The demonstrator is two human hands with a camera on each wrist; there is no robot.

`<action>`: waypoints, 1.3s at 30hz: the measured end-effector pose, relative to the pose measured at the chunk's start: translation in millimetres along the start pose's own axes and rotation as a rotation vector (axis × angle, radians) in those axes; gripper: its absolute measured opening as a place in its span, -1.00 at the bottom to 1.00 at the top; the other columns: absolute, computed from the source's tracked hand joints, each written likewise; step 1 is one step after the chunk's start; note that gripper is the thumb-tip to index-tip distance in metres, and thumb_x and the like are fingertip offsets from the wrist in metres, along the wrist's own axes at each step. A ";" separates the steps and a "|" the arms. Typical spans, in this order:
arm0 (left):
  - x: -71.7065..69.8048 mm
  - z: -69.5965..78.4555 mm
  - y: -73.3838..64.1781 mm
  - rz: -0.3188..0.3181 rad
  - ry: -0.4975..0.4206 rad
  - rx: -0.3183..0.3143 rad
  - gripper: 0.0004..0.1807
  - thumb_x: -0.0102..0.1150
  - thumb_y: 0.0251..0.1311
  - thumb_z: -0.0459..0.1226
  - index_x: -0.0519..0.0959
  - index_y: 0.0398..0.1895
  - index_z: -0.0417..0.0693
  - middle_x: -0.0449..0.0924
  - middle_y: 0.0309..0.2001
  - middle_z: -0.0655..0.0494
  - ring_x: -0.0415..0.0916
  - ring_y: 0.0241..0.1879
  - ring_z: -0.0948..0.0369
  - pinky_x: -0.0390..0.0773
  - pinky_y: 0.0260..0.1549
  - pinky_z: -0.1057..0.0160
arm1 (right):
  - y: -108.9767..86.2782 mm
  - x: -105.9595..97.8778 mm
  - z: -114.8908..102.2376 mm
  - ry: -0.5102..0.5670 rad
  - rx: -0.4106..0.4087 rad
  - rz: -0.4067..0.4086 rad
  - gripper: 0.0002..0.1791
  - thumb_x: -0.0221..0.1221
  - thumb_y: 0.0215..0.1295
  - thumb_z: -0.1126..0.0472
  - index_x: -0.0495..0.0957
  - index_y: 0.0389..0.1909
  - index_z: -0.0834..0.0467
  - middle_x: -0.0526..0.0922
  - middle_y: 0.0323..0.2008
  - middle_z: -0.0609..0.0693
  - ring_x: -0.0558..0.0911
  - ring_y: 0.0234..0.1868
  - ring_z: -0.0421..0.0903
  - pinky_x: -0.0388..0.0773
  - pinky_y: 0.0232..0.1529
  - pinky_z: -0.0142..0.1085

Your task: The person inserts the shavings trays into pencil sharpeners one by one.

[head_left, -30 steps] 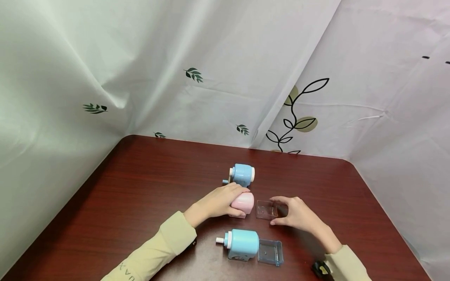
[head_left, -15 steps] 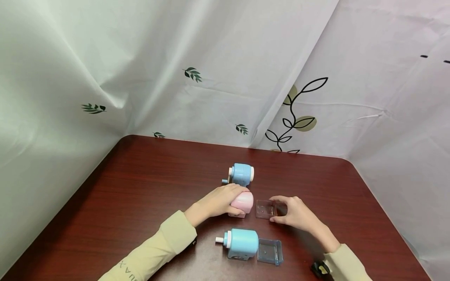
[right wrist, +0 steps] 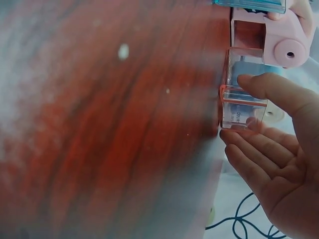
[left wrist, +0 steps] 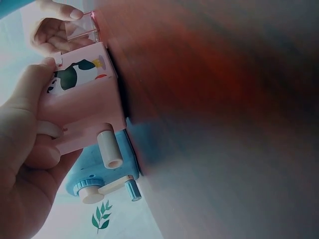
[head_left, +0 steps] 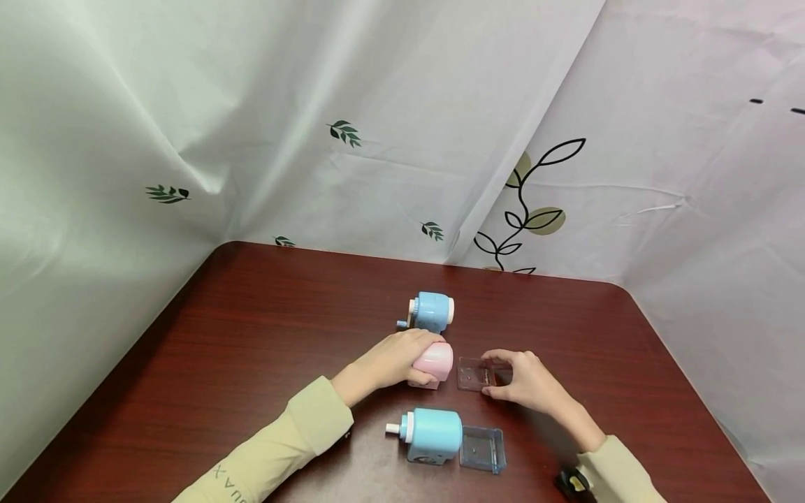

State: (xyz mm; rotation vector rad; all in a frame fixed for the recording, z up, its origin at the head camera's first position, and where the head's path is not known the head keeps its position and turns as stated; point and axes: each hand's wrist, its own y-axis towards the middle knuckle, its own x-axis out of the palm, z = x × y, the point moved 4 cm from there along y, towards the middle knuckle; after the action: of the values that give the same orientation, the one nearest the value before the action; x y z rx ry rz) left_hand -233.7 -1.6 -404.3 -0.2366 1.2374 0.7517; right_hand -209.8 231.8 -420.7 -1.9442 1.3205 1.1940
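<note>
A pink crank pencil sharpener (head_left: 435,361) stands on the table, and my left hand (head_left: 391,360) grips it from the left with thumb and fingers around its body. The left wrist view shows a cartoon print on one side of this sharpener (left wrist: 84,99). Its side toward the right hand has an open drawer slot, seen in the right wrist view. Just right of it lies a clear shavings drawer (head_left: 470,375) with a reddish front. My right hand (head_left: 530,381) holds the drawer's outer end between thumb and fingers, with a small gap left to the sharpener.
Nearer the front stands a teal sharpener (head_left: 437,431), its clear blue drawer (head_left: 483,450) lying beside it on the right. Behind the pink one is a light-blue sharpener (head_left: 432,311) with a crank. A white curtain (head_left: 377,188) hangs along the back of the dark red table (head_left: 283,307).
</note>
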 end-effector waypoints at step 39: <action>2.2 -0.7 0.7 -0.009 -0.017 -0.032 -0.37 0.39 0.04 -0.04 0.45 0.17 -0.05 0.56 0.05 0.10 0.50 0.00 0.18 0.52 -0.03 0.19 | 11.8 6.7 -13.6 -0.015 -0.077 0.001 -0.53 0.46 -0.07 0.09 0.60 -0.09 0.08 0.71 -0.21 -0.09 0.70 -0.20 -0.22 0.62 -0.21 -0.31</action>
State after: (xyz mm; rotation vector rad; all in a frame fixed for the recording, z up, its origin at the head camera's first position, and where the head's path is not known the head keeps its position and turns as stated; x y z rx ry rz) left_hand -234.4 -0.6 -406.4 -0.2618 1.2080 0.7648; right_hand -214.4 213.3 -419.0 -1.9840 1.2850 1.2752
